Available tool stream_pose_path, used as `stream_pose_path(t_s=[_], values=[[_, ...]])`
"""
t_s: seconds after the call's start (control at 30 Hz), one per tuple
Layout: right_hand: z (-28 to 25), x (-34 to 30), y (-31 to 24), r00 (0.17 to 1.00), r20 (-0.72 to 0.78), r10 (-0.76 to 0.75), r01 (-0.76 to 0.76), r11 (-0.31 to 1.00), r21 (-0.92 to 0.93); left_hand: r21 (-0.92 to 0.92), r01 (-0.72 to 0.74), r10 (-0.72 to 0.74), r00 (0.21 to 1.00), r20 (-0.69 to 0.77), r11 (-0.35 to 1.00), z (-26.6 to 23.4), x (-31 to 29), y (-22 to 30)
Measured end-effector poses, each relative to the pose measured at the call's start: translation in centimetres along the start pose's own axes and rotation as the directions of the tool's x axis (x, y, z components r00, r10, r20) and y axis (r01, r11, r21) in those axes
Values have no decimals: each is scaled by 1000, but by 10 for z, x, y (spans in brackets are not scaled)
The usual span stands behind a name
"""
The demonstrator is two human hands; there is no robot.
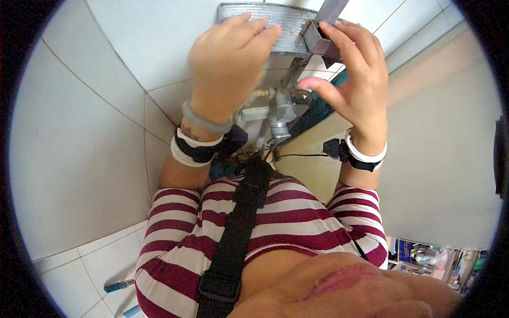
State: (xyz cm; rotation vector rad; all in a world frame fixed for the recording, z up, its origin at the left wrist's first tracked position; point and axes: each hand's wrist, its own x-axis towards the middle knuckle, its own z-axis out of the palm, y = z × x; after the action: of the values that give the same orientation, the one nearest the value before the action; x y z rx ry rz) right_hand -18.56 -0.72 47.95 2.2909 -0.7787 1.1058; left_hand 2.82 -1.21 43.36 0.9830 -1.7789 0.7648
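At the top of the head view a ribbed grey metal panel [291, 40] lies against white wall tiles. My left hand [228, 66] is in front of its left part, fingers stretched and slightly blurred; whether it touches the panel I cannot tell. A square, hollow metal bracket [316, 38] sits at the panel's right side, joined to a grey bar [331, 9]. My right hand [360, 69] has its fingertips at this bracket, the thumb spread well away to the left. Below the hands, a metal tap valve [285, 108] and pipes are partly hidden by my left wrist.
A smooth pale panel [440, 159] stands close on my right, and a grey-white wall [79, 148] on my left. Behind me at lower right are shelves of small toiletries [429, 259]. A blue-ended brush [119, 286] shows at lower left. A black cord [302, 155] runs near my right wrist.
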Motion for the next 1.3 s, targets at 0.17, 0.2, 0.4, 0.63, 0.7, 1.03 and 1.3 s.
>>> stream_pose_path(t_s=[0.17, 0.2, 0.4, 0.63, 0.7, 1.03, 1.3], values=[[3, -5, 7, 997, 41, -70, 73, 993, -89, -65, -22, 21, 1000, -7, 998, -6, 6, 5], [8, -3, 4, 996, -8, -86, 85, 990, -110, -22, 8, -7, 999, 51, 1000, -12, 9, 9], [17, 1, 15, 976, -67, -207, 204, 978, -53, 113, 62, -72, 994, 87, 992, -18, 12, 16], [19, -1, 14, 974, -62, -219, 215, 975, -60, 135, -74, 90, 989, -117, 988, -3, 2, 25], [20, -1, 12, 971, -71, -228, 223, 972, -72, 137, -78, 95, 988, -124, 987, 1, -4, 17], [37, -13, 16, 957, -77, -279, 261, 947, -188, -29, -255, 244, 949, -201, 966, 12, -13, -5], [42, -8, 7, 989, -58, -133, 121, 978, -168, 35, -317, 317, 920, -233, 948, 6, -15, -7]])
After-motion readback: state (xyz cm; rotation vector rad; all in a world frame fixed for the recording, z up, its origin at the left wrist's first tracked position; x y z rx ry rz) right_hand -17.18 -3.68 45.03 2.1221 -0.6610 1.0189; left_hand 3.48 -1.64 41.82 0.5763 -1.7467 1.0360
